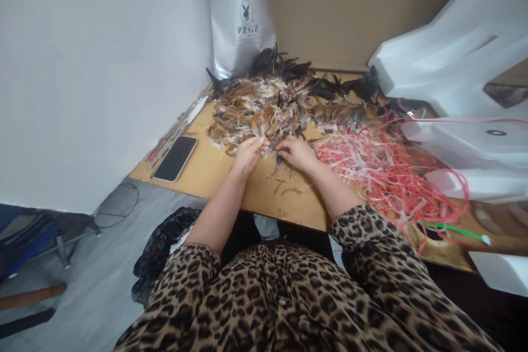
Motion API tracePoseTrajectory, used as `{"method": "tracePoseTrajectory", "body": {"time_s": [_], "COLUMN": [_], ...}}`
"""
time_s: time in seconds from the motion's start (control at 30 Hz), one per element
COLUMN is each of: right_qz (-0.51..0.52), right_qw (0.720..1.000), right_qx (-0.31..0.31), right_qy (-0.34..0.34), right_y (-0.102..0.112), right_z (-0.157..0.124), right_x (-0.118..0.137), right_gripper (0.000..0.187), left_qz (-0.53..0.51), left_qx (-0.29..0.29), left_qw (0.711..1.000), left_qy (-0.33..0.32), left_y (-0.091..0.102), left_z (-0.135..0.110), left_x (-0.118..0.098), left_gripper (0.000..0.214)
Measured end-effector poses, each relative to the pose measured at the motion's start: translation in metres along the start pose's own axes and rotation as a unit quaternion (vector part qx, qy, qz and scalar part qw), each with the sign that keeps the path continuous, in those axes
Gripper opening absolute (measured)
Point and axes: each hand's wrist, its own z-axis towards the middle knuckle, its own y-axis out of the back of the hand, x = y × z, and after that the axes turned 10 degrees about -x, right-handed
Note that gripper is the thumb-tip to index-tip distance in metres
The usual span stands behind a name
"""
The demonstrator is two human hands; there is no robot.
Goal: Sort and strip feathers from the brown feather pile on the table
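A heap of brown, cream and black feathers (264, 104) covers the back of the wooden table (223, 170). At its front edge my left hand (249, 153) is closed in a pinch, with a small greyish feather (270, 148) at its fingertips. Just to the right, my right hand (297, 152) points inward with bent fingers drawn together over some dark feathers; what they hold is too small to make out. A few loose thin feathers (289, 187) lie on the wood below it. The two hands are a short gap apart.
A tangle of red and pink ribbon strips (383, 170) lies right of my right forearm. A phone (176, 158) rests at the table's left edge. A white bag (243, 22) stands behind the feathers. White plastic sheets (449, 60) rise at the right. A green strip (454, 229) is near the front right.
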Motion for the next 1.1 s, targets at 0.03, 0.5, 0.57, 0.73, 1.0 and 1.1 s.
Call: {"method": "tracePoseTrajectory", "body": {"time_s": [0.03, 0.5, 0.57, 0.73, 1.0, 1.1], "right_qz": [-0.040, -0.054, -0.044, -0.017, 0.138, 0.233], "right_qw": [0.999, 0.992, 0.992, 0.991, 0.954, 0.934], "right_qx": [0.007, -0.061, -0.075, -0.109, -0.258, -0.235], "right_qy": [0.018, 0.093, 0.096, 0.077, -0.064, -0.133], "right_y": [0.000, 0.008, 0.009, 0.010, 0.002, -0.006], "right_z": [-0.001, -0.001, -0.002, -0.002, 0.001, 0.002], "right_x": [0.001, 0.009, 0.010, 0.011, 0.016, 0.020], "right_gripper": [0.021, 0.019, 0.017, 0.015, 0.015, 0.020], "left_qz": [0.008, 0.207, 0.213, 0.196, 0.082, 0.041], "left_qx": [-0.001, -0.016, -0.010, -0.002, -0.044, -0.060], "left_qw": [1.000, 0.970, 0.969, 0.977, 0.995, 0.997], "left_qy": [0.001, -0.131, -0.124, -0.084, -0.036, -0.032], "left_y": [0.000, 0.001, 0.001, -0.002, -0.002, -0.002], "left_z": [-0.001, 0.000, 0.000, -0.001, 0.001, 0.002], "left_x": [0.000, 0.006, 0.007, 0.009, 0.004, 0.005], "left_gripper": [0.016, 0.026, 0.025, 0.023, 0.018, 0.017]}}
